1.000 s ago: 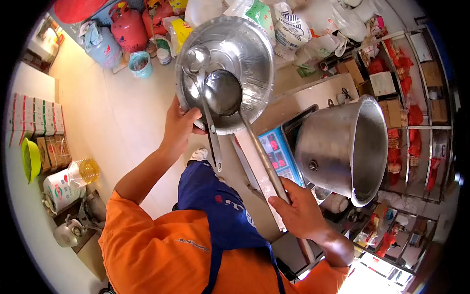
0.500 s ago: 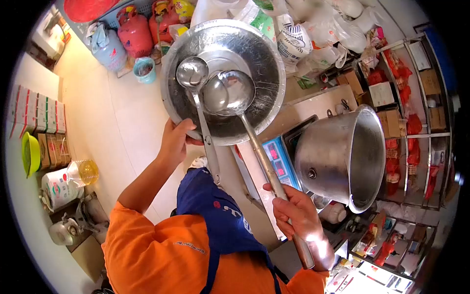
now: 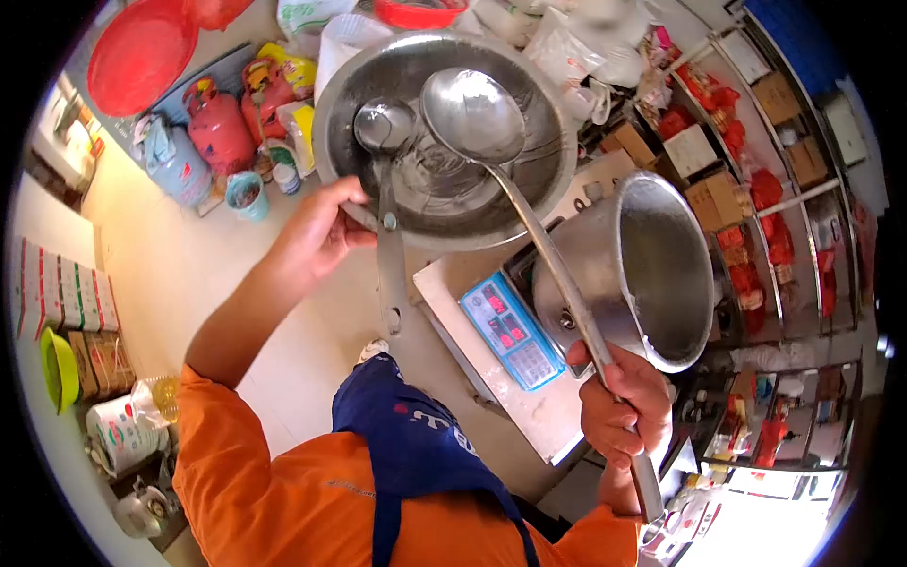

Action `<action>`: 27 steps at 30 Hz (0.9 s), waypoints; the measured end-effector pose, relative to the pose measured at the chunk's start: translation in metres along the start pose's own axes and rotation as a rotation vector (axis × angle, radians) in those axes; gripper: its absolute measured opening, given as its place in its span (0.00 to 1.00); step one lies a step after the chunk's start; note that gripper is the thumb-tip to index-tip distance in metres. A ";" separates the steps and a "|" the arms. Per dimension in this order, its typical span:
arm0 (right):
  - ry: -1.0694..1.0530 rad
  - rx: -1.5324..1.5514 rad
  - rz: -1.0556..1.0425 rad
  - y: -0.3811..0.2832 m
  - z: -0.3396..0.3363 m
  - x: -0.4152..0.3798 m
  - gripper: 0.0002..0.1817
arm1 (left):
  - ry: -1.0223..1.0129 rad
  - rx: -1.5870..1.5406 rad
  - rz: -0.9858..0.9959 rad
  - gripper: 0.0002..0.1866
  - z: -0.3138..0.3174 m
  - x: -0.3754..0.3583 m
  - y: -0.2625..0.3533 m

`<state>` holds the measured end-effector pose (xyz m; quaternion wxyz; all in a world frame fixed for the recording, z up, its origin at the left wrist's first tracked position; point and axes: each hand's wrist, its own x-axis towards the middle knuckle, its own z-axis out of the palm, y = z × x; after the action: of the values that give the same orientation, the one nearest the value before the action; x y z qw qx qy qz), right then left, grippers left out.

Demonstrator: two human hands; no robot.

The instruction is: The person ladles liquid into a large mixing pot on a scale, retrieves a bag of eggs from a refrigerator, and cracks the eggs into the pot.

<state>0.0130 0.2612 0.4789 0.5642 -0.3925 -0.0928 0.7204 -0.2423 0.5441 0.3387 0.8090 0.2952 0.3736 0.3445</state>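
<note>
Since a second ago the large ladle's bowl has climbed from the middle of the steel basin (image 3: 444, 142) to its upper part, and the right hand has slid down toward the handle's end. Left hand (image 3: 316, 231) is closed on the basin's near rim, pinning the small ladle (image 3: 383, 128), whose handle hangs straight down past the rim. Large ladle (image 3: 472, 113) runs diagonally down-right, over the scale (image 3: 510, 331) on the counter (image 3: 539, 420), to the right hand (image 3: 624, 411), fist-tight low on the shaft beside the pot (image 3: 652, 274)

A scale (image 3: 511, 330) and a pot (image 3: 624, 269) are carried by the white surface (image 3: 543, 416) — gas cylinders (image 3: 215, 128) are stood on the floor (image 3: 189, 255).
</note>
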 end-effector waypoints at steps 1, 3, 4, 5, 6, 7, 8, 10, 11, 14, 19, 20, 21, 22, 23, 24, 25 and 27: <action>-0.062 0.063 -0.030 0.003 -0.003 -0.003 0.21 | -0.041 -0.002 -0.012 0.03 0.011 0.005 0.011; -0.189 0.182 -0.092 0.010 -0.006 -0.010 0.20 | -0.155 -0.011 -0.021 0.03 0.034 0.014 0.030; -0.264 0.247 -0.134 0.013 -0.006 -0.010 0.18 | -0.184 0.021 -0.007 0.03 0.048 0.015 0.038; -0.246 0.257 -0.168 0.013 -0.006 -0.015 0.18 | -0.210 0.058 0.003 0.03 0.062 0.016 0.043; -0.226 0.273 -0.204 0.011 -0.005 -0.022 0.18 | -0.234 0.083 0.002 0.05 0.073 0.019 0.047; -0.208 0.289 -0.243 0.008 -0.003 -0.027 0.18 | -0.260 0.110 0.003 0.07 0.085 0.023 0.051; -0.200 0.308 -0.267 0.004 0.002 -0.034 0.18 | -0.289 0.139 0.002 0.09 0.097 0.027 0.055; -0.181 0.243 -0.330 -0.007 0.001 -0.052 0.19 | -0.308 0.164 0.012 0.09 0.121 0.036 0.058; -0.158 0.225 -0.348 -0.013 0.003 -0.063 0.20 | -0.320 0.173 0.019 0.10 0.132 0.039 0.059; -0.207 0.165 -0.465 -0.026 -0.012 -0.091 0.23 | -0.408 0.205 0.019 0.08 0.165 0.046 0.060; 0.020 -0.038 -0.675 -0.025 -0.020 -0.145 0.22 | -0.415 0.192 0.042 0.10 0.204 0.066 0.053; 0.060 -0.083 -0.708 -0.023 -0.026 -0.156 0.23 | -0.425 0.177 0.061 0.10 0.208 0.066 0.051; 0.103 -0.125 -0.738 -0.020 -0.031 -0.164 0.23 | -0.417 0.164 0.050 0.10 0.210 0.070 0.049; 0.226 -0.206 -0.765 -0.015 -0.033 -0.171 0.24 | -0.410 0.150 0.041 0.10 0.211 0.077 0.048; 0.348 -0.291 -0.784 -0.010 -0.036 -0.177 0.24 | -0.404 0.135 0.030 0.10 0.210 0.084 0.047; 0.474 -0.372 -0.796 -0.004 -0.039 -0.183 0.24 | -0.457 0.142 0.031 0.09 0.206 0.090 0.046; 0.600 -0.451 -0.804 0.001 -0.042 -0.187 0.24 | -0.461 0.146 0.043 0.09 0.204 0.088 0.045; 0.776 -0.553 -0.744 0.006 -0.042 -0.190 0.23 | -0.468 0.160 0.062 0.08 0.201 0.077 0.047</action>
<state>0.0472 0.0777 0.5354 0.6481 -0.6999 -0.1951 0.2283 -0.0587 0.5875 0.4521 0.8366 0.4415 0.1930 0.2608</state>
